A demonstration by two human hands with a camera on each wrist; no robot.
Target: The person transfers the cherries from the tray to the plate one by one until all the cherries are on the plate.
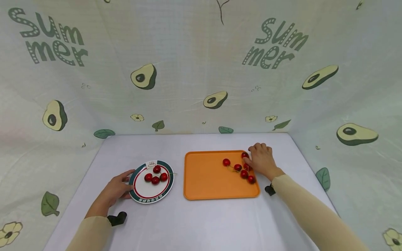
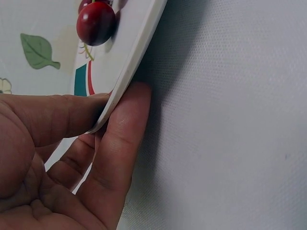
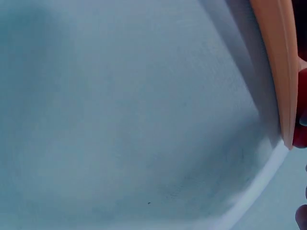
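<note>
My left hand (image 1: 117,190) pinches the rim of a round white plate (image 1: 141,190) with a green and red border; the thumb lies on top and fingers go beneath. In the left wrist view the plate (image 2: 139,52) is tilted, its edge above the cloth. Several red cherries (image 1: 155,180) with stems lie on it. My right hand (image 1: 263,161) is over the right edge of an orange tray (image 1: 204,176), its thumb and forefinger apart around a cherry (image 1: 245,155). Several more cherries (image 1: 237,167) lie there, some partly behind the hand. The right wrist view shows only fingertips (image 3: 301,216) and a cherry (image 3: 301,108).
A white cloth covers the table (image 1: 220,223). Behind it hangs a curtain (image 1: 182,69) printed with avocados, leaves and lettering. The plate stands left of the tray, with a gap between them. Black devices (image 1: 117,219) are worn at both wrists.
</note>
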